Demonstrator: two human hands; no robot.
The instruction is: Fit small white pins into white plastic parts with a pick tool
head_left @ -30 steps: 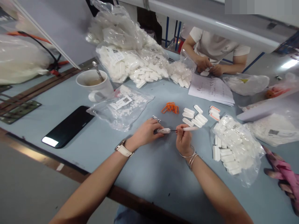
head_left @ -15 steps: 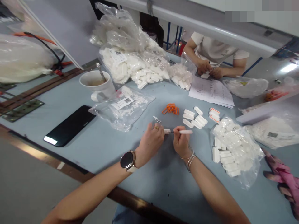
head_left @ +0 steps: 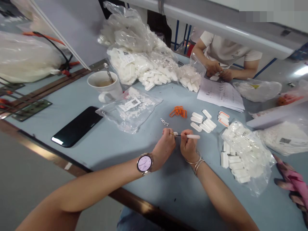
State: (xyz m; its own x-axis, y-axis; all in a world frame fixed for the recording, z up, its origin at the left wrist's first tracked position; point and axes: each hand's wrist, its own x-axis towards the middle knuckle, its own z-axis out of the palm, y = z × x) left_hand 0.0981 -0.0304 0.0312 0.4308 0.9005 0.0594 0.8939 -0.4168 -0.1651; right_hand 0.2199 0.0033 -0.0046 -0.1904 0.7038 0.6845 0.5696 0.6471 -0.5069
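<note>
My left hand (head_left: pixel 165 146) is closed around a small white plastic piece (head_left: pixel 175 134), most of it hidden by the fingers. In my right hand (head_left: pixel 188 148) is a thin tool with a white handle (head_left: pixel 193 136), perhaps a small screwdriver. Its dark shaft points left and its tip meets the white piece or lies right beside it. Just beyond my hands lie tiny white parts (head_left: pixel 164 122) and a heap of orange frames (head_left: pixel 178 111). Farther right are several loose white plastic housings (head_left: pixel 208 124) and a pair with orange edging (head_left: pixel 223 118).
A phone (head_left: pixel 77 126), a mug with a spoon (head_left: pixel 106 86) and a labelled bag of small parts (head_left: pixel 132 109) are on the left. Bags of white pieces (head_left: pixel 144 64) pile up behind. An open bag (head_left: pixel 245 154) and a pink glove (head_left: pixel 292 179) lie right. Opposite, a co-worker's hands (head_left: pixel 220 71) handle something.
My left wrist has turned, so the watch face now shows lit, and the left hand has shifted slightly right. The tool stays at the white piece. The whole view has shifted a little.
</note>
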